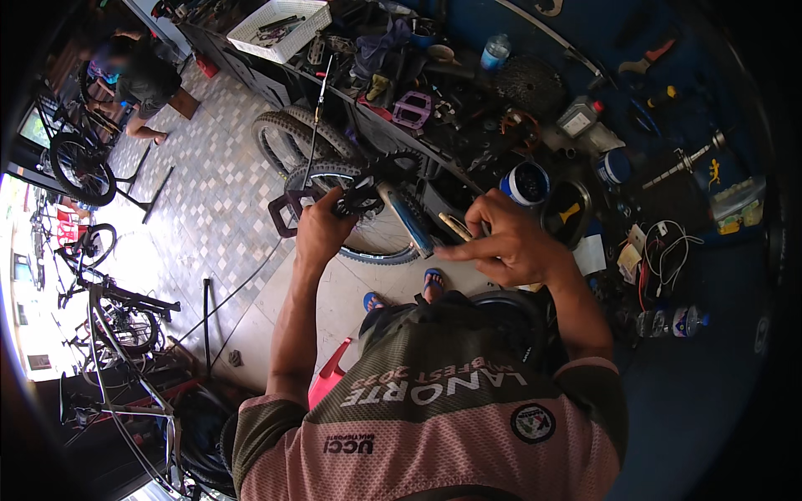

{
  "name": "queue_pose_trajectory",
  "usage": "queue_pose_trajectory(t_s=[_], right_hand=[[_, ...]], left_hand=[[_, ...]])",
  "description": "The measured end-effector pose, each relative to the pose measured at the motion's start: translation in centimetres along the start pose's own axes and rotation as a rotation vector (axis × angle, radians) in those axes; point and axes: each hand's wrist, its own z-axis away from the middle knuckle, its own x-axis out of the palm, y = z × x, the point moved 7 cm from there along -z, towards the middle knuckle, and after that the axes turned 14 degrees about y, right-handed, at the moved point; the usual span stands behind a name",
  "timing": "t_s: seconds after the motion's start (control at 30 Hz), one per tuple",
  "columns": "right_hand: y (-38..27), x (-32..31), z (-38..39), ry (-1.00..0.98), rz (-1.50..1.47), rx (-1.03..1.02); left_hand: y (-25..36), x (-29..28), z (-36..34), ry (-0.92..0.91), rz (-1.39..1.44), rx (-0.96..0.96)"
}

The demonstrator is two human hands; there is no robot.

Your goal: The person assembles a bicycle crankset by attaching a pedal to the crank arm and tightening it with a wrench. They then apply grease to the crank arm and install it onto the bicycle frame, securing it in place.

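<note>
1. your left hand [322, 230] was closed around the bike crankset [378, 190], gripping it near the black chainring, fingers wrapped tight.
2. your right hand [510, 246] was held just right of the crank arm, fingers curled with thumb and forefinger pinched on a small pale tool [455, 225]; exact kind of tool too small to tell.
3. the two hands were apart, the silver-blue crank arm [409, 221] running down between them.
4. the crankset sat in front of your chest, above a knobby tyre [368, 242] standing on the floor; a black pedal [284, 213] stuck out at its left end, just beside your left hand.
5. a second knobby tyre [288, 138] leaned against the workbench behind it.
6. the workbench [468, 154] ran across the top, crowded: white basket [280, 29], purple pedal [412, 108], cassette [530, 83], plastic bottle [494, 52], an open tub [525, 184].
7. your feet in blue sandals [432, 280] showed on the tiled floor [209, 192] under the hands.
8. another person [138, 79] crouched far upper left beside a bike wheel [81, 169]; bikes [117, 317] were parked along the left edge.
</note>
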Motion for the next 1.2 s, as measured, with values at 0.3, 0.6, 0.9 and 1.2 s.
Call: queue_pose_trajectory(t_s=[0.3, 0.6, 0.9, 1.2], right_hand=[[-0.3, 0.2, -0.3, 0.028, 0.08, 0.009], [1.8, 1.4, -2.6, 0.036, 0.252, 0.08], [1.8, 1.4, 0.1, -0.186, -0.079, 0.02], [3.3, 2.7, -0.6, -0.111, 0.069, 0.223]], left_hand=[[0.8, 0.2, -0.3, 0.005, 0.007, 0.011], [2.7, 0.6, -0.4, -0.013, -0.01, 0.098], [1.9, 0.2, -1.2, -0.037, -0.041, 0.096], [2.6, 1.3, -1.4, -0.046, 0.019, 0.047]])
